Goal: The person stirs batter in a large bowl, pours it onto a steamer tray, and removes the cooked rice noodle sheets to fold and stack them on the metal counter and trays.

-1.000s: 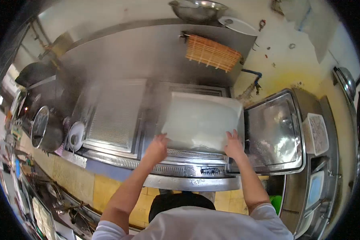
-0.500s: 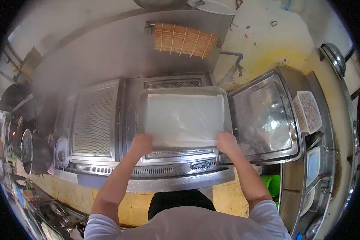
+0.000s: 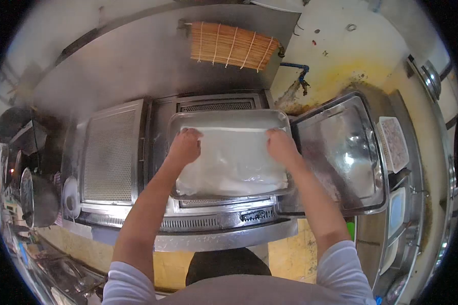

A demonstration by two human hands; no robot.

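Note:
In the head view a shallow metal tray [image 3: 226, 115] sits over the perforated steamer top in front of me. A thin, glossy white sheet [image 3: 230, 161] covers much of its bottom; whether it is cloth or a noodle sheet I cannot tell. My left hand [image 3: 186, 145] is closed on the sheet's far left corner, fingers curled. At the far right corner my right hand [image 3: 281, 145] pinches the same edge. Between the hands that edge runs nearly straight, apart from the tray's far wall. The near part of the sheet is wet and wrinkled along its border.
Left of the tray lies a perforated metal panel [image 3: 110, 160]. On the right rests a large wet metal tray [image 3: 336, 145], with a white basket [image 3: 393, 144] beyond it. A bamboo mat [image 3: 234, 47] hangs on the back wall. A deep pot [image 3: 38, 200] stands far left.
Both hands have moved from the tray's near corners to the far edge of the white sheet. That edge has come nearer to me, baring a strip of tray at the back.

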